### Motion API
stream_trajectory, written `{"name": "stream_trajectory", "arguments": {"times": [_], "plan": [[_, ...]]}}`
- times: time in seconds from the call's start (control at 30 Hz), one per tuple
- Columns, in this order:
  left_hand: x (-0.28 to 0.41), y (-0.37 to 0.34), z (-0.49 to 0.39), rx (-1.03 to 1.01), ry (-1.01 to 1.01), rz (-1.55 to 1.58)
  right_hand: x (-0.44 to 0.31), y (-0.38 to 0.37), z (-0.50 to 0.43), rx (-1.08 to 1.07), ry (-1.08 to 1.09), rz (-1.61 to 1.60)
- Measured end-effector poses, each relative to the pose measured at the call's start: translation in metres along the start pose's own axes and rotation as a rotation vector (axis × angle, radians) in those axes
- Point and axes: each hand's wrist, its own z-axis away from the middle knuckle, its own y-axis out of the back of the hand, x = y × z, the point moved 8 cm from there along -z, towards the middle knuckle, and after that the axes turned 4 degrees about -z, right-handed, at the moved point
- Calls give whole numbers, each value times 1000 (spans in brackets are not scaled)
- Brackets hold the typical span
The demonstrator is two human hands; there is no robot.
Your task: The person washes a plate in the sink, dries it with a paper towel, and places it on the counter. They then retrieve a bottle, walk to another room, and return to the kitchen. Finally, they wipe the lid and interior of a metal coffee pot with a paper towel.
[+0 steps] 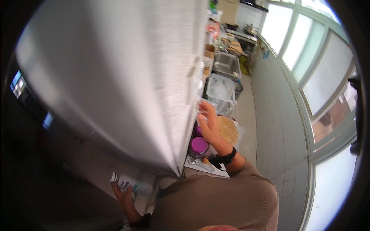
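Note:
Low on the left, my left hand [124, 193] is wrapped around a white plastic bottle [131, 184] with a white cap and printed writing. The bottle lies tilted, its cap pointing left. My right hand [208, 123] is raised at the edge of a tall light-grey panel [138, 72], which looks like a door. Its fingers are bent and apart, with no object seen in them; whether the fingertips touch the panel's edge is unclear. Just below that hand stands a jar with a purple lid [199, 145]. A round woven basket [227, 130] sits behind the wrist.
A white plastic tub [221, 86] holding clear bags stands beyond my right hand, followed by a steel sink [227, 64]. Farther off are a cutting board [235, 46] and a stove [241, 34]. A tiled wall [274, 121] with windows [306, 55] runs along the right.

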Motion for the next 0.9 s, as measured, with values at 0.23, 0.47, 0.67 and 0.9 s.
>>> {"name": "stream_trajectory", "arguments": {"times": [0.23, 0.47, 0.67, 0.9], "plan": [[-19, 116, -27, -71, 100, 69, 124, -30, 201, -578, -634, 698], [-23, 266, -27, 85, 154, 4, 104, -194, 395, -1622, -684, 429], [-6, 365, -66, 183, 34, -256, 26, -400, 348, -1674, -266, 320], [17, 421, -197, 259, -105, -200, -44, -591, 296, -1715, -308, -37]]}}
